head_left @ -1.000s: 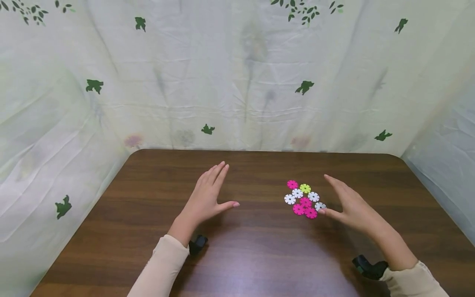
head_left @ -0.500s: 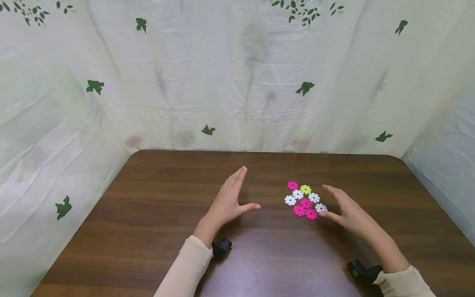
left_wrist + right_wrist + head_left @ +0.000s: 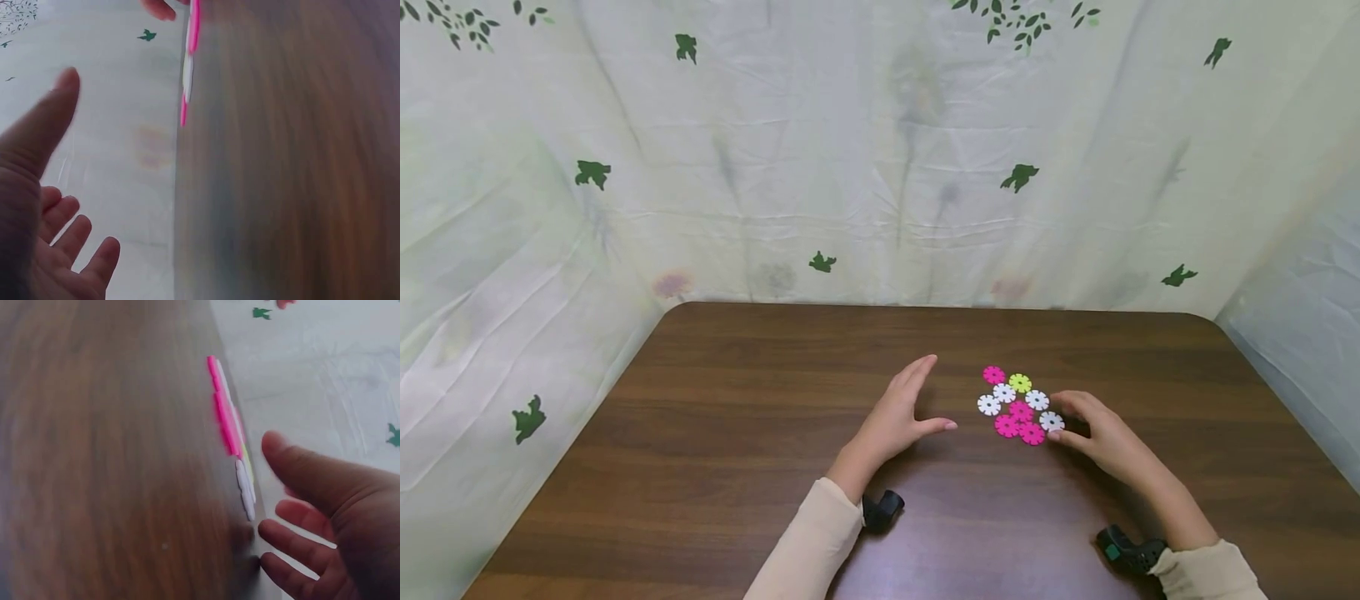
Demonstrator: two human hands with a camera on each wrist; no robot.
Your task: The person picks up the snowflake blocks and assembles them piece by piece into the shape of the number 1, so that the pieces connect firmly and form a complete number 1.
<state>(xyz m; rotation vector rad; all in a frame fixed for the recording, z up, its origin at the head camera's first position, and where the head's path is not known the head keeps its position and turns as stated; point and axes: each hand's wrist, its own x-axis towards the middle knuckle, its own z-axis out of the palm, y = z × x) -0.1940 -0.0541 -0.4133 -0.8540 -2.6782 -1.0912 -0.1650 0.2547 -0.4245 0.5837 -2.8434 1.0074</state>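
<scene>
Discs (image 3: pixel 1021 411) dot a brown table (image 3: pixel 700 450), printed cloth (image 3: pixel 850 150) behind.

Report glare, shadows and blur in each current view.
Head: pale glare on the near part of the table, soft shadows beneath the left hand and right hand, discs clear enough to count; left wrist: table grain smeared, discs edge-on; right wrist: table blurred too, with dark shadow near the fingertips.
</scene>
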